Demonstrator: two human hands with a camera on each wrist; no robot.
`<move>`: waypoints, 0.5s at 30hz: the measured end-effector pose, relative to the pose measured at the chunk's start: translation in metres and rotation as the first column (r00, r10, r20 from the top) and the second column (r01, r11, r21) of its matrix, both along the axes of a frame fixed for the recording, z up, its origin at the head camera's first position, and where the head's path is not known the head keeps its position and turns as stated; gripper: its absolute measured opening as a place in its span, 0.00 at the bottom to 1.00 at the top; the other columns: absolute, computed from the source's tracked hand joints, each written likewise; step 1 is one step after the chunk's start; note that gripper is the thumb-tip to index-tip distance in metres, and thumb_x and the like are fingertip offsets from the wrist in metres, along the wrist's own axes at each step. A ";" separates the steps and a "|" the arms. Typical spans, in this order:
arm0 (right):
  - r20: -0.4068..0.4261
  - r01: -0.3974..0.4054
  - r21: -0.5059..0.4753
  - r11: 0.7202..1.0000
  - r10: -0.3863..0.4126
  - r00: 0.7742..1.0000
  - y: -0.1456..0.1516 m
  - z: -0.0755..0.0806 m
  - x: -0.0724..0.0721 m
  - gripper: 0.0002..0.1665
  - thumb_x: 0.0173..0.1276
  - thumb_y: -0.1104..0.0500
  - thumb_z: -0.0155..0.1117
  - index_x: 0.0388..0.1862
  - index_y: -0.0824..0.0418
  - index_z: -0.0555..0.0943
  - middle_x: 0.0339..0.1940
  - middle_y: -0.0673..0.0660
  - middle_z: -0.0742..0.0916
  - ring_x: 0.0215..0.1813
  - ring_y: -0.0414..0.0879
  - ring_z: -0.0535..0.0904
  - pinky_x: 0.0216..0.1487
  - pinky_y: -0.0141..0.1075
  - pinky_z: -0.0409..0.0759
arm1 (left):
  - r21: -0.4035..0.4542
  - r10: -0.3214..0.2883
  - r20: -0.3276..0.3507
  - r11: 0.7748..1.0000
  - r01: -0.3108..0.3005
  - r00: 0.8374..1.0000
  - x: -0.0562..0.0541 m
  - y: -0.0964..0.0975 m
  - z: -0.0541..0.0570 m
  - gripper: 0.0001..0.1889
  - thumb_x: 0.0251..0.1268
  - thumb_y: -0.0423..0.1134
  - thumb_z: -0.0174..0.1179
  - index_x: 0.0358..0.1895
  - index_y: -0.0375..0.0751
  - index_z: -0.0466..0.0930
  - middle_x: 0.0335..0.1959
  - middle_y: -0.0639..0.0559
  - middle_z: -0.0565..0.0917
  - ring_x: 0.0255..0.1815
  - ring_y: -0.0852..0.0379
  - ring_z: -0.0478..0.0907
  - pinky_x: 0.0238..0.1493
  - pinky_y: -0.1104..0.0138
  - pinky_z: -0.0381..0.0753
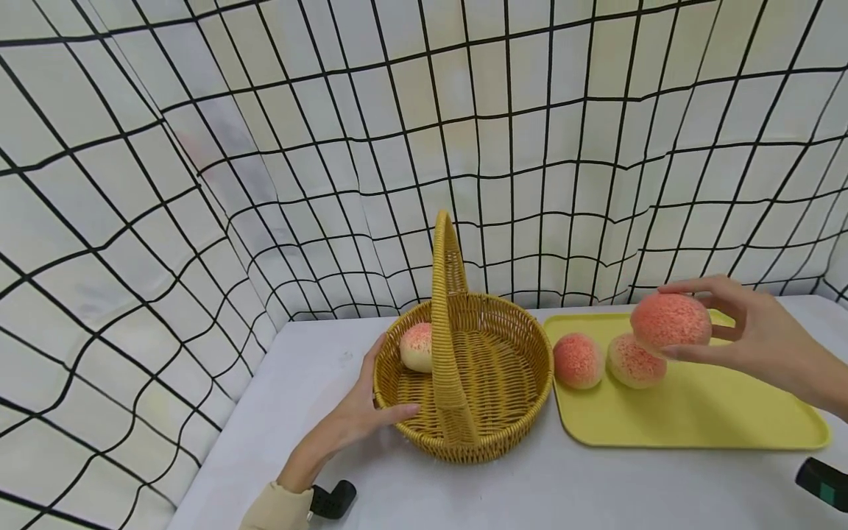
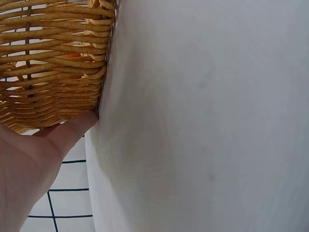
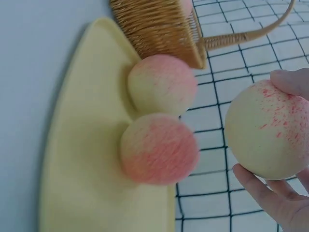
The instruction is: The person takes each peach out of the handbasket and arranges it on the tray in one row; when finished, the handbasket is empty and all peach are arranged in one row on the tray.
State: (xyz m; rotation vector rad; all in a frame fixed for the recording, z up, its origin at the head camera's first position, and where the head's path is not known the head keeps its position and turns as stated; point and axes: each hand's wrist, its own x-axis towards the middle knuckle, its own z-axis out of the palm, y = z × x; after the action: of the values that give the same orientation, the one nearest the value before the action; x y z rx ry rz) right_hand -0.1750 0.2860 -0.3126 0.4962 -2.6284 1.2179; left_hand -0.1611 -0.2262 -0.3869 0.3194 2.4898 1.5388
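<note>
A round wicker basket with a tall arched handle stands on the table, and one pink-and-cream peach lies inside it at the left. My left hand grips the basket's left side, thumb over the rim and fingers along the outer wall. In the left wrist view, a finger of that hand reaches under the basket's lower edge. Raised above the yellow tray, my right hand holds another peach between thumb and fingers. Below it, two peaches sit side by side at the tray's left end.
Black netting over white sheeting rises behind and to the left of the white table. The tray's left edge lies close beside the basket. A black device is at the left wrist, another at the right edge.
</note>
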 end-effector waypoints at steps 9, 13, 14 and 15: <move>-0.012 0.070 -0.042 0.997 -0.070 0.997 0.039 -0.040 0.005 0.42 0.52 0.69 0.86 0.65 0.54 0.78 0.59 0.31 0.76 0.47 0.20 0.77 0.40 0.17 0.77 | 0.008 -0.005 -0.004 1.000 0.005 1.000 0.002 0.000 -0.001 0.67 0.59 0.51 0.76 0.86 0.51 0.26 0.86 0.36 0.41 0.85 0.34 0.45 0.80 0.41 0.51; 0.018 0.123 -0.008 0.992 -0.122 0.992 0.050 -0.057 0.001 0.40 0.52 0.67 0.86 0.62 0.47 0.79 0.56 0.26 0.71 0.45 0.18 0.72 0.36 0.20 0.76 | 0.003 0.004 0.004 1.000 -0.004 1.000 0.002 0.000 -0.001 0.68 0.59 0.52 0.76 0.86 0.52 0.26 0.86 0.36 0.41 0.84 0.34 0.46 0.79 0.40 0.51; 0.036 0.133 0.009 0.991 -0.133 0.990 0.052 -0.061 0.000 0.40 0.53 0.65 0.86 0.63 0.46 0.79 0.55 0.25 0.70 0.44 0.18 0.71 0.35 0.21 0.76 | 0.002 0.009 0.009 1.000 -0.009 1.000 0.002 0.000 -0.001 0.68 0.59 0.52 0.76 0.86 0.52 0.26 0.86 0.36 0.41 0.84 0.34 0.46 0.79 0.40 0.51; 0.049 0.145 0.032 0.989 -0.147 0.988 0.054 -0.064 -0.002 0.39 0.54 0.63 0.86 0.63 0.46 0.79 0.55 0.25 0.69 0.43 0.19 0.70 0.35 0.22 0.76 | 0.001 0.011 0.012 1.000 -0.011 1.000 0.002 0.000 -0.001 0.68 0.59 0.52 0.76 0.86 0.52 0.26 0.86 0.36 0.41 0.84 0.34 0.46 0.79 0.40 0.51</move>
State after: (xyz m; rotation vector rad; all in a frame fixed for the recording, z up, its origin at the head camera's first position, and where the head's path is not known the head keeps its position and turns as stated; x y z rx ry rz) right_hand -0.1766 0.3401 -0.3765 0.2744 -2.6745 1.1649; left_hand -0.1595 -0.2267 -0.3878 0.2962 2.4860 1.5424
